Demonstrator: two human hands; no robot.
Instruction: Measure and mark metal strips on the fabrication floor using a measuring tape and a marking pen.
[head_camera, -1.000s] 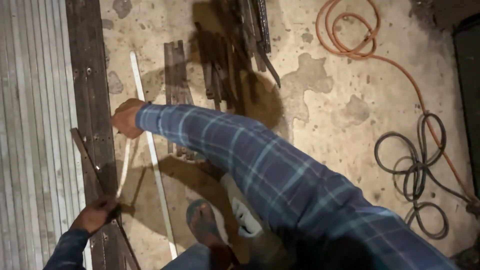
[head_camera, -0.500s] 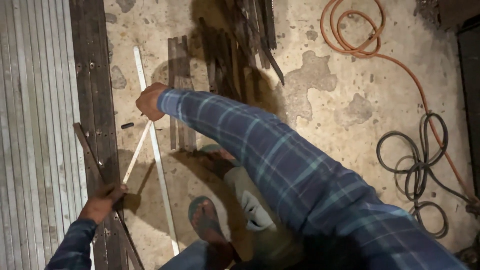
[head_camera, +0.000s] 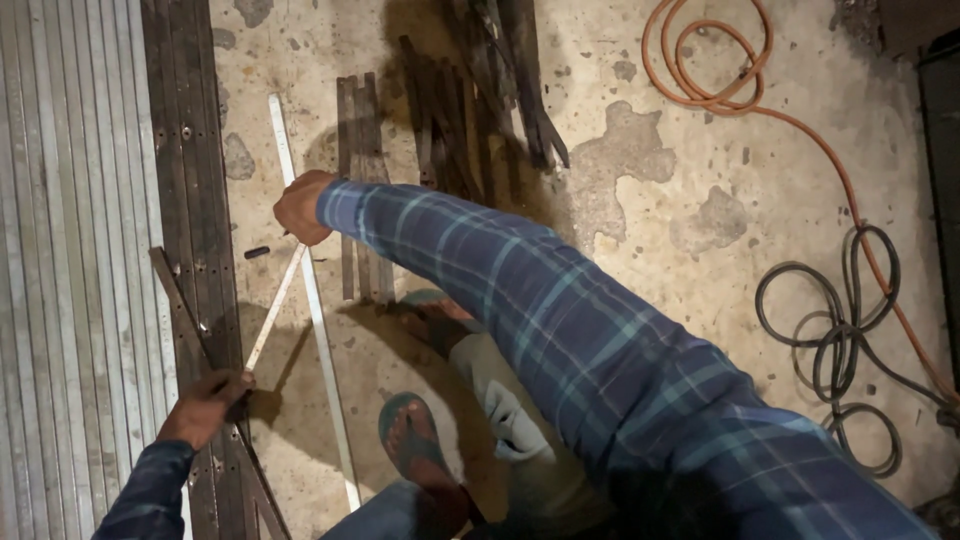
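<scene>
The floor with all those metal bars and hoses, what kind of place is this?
Probably a metal workshop. Long metal strips and dark bars lie on a stained concrete floor, with an orange hose and a coiled black cable.

A coiled orange hose (head_camera: 700, 60) lies at one o'clock on the stained concrete floor (head_camera: 640, 180), its tail running down toward four o'clock. At three to four o'clock sits a loose coil of black cable (head_camera: 830, 340). A pile of dark metal strips (head_camera: 480, 90) rests at twelve o'clock, with three flat grey bars (head_camera: 360, 180) side by side just left of it. Pale corrugated sheeting (head_camera: 60, 250) fills the nine o'clock edge, a dark perforated rail (head_camera: 185, 170) running beside it. A small dark bolt (head_camera: 257, 252) lies near the rail.
</scene>
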